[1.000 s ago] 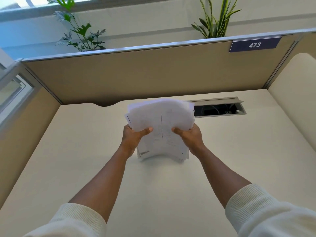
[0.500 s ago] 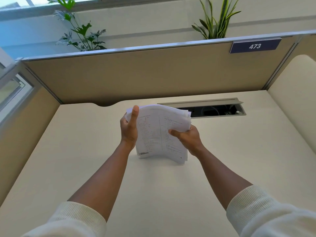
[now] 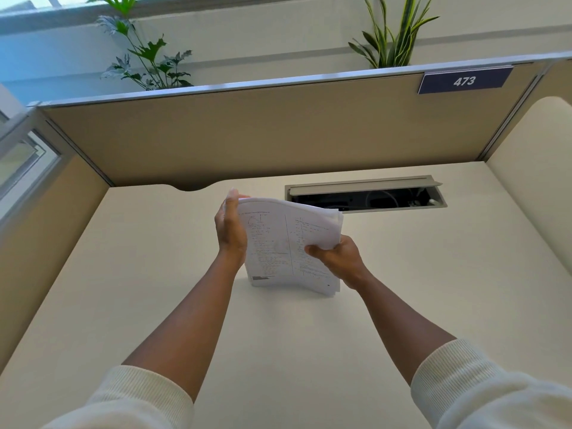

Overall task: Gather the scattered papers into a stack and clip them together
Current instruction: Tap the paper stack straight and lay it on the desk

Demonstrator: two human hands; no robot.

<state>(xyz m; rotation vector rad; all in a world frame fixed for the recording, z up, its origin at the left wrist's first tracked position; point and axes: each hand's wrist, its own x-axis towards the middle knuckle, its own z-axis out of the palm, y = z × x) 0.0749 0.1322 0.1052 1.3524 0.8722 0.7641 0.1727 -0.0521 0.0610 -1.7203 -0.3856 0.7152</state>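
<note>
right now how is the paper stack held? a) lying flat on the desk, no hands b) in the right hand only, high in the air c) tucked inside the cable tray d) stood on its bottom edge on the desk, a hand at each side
d: the paper stack stands with its bottom edge on the desk, left hand flat against one side, right hand gripping the other.

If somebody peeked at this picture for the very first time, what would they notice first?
First, the stack of papers standing on its bottom edge in the middle of the desk, bowed over at the top. The right hand grips its right edge, and the left hand lies flat against its left edge. Next, the open cable hatch just behind, and the blue 473 sign at upper right.
</note>
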